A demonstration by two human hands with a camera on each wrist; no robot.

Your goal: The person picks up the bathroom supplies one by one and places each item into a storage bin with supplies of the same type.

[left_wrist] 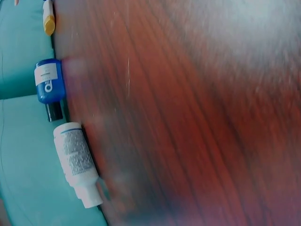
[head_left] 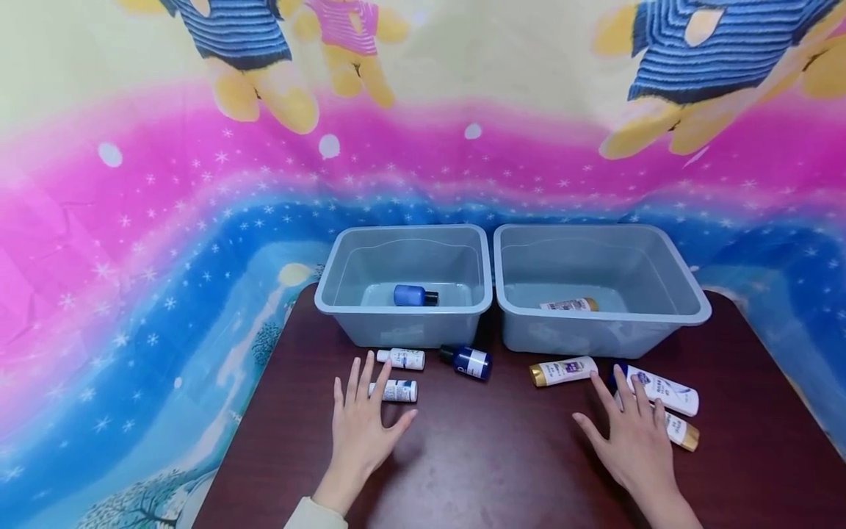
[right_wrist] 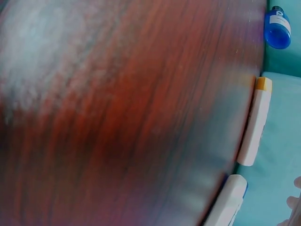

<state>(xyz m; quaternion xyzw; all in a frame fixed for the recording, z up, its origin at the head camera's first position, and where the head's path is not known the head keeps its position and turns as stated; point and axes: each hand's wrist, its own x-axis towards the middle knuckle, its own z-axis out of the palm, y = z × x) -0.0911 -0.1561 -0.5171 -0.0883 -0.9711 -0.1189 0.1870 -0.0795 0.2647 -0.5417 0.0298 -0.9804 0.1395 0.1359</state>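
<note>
My left hand (head_left: pixel 360 433) is spread, fingers straight, above the table's left side. Its fingertips overlap a small white bottle (head_left: pixel 405 358) and a white bottle with a dark-patterned label (head_left: pixel 400 391), both lying down. To their right lies a dark blue pump-neck bottle (head_left: pixel 471 362), seen also as a blue bottle (left_wrist: pixel 49 82) in the left wrist view. My right hand (head_left: pixel 634 444) is spread too, partly covering a white bottle with a blue cap (head_left: pixel 664 391) and a white tube with a gold cap (head_left: pixel 681 430). Another gold-capped white tube (head_left: pixel 565 371) lies by its index fingertip.
Two grey-blue plastic bins stand side by side at the table's back. The left bin (head_left: pixel 403 323) holds a blue bottle (head_left: pixel 413 295) with a black cap; the right bin (head_left: pixel 595 334) holds a gold-capped tube (head_left: pixel 570 304). A patterned cloth (head_left: pixel 165 220) hangs behind the brown table (head_left: pixel 476 455).
</note>
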